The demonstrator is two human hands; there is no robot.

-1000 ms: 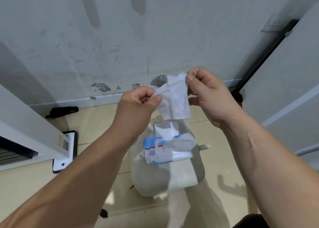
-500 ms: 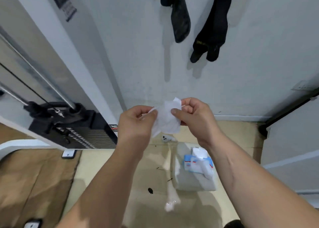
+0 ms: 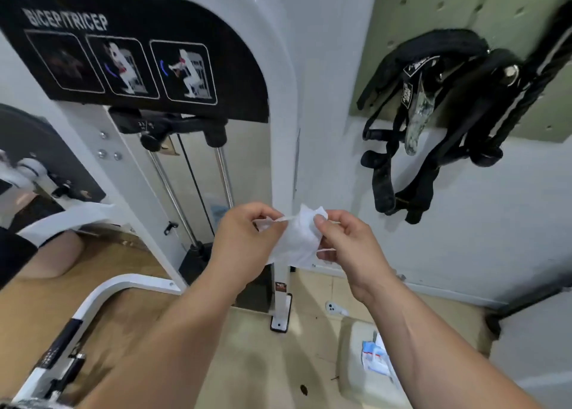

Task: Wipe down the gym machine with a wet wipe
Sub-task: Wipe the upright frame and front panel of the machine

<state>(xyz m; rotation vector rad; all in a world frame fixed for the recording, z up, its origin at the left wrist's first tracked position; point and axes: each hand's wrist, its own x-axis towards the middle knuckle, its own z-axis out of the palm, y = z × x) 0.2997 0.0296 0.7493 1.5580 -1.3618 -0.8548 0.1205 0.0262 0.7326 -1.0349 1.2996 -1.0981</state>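
Pinching the white wet wipe [image 3: 298, 243] between thumb and fingers, the left hand [image 3: 244, 241] and the right hand [image 3: 349, 249] are gripping its opposite edges and holding it crumpled in the air before the white upright of the gym machine [image 3: 282, 160], whose black placard [image 3: 123, 58] is reading BICEP/TRICEP. Below right, the blue-and-white wipe packet [image 3: 376, 359] is lying on a pale padded seat [image 3: 353, 340]; black straps [image 3: 383, 185] are hanging on the wall.

Wipe pack [image 3: 373, 359] half behind right forearm [image 3: 433, 346]; machine placard [image 3: 123, 52] blurred, top cropped.
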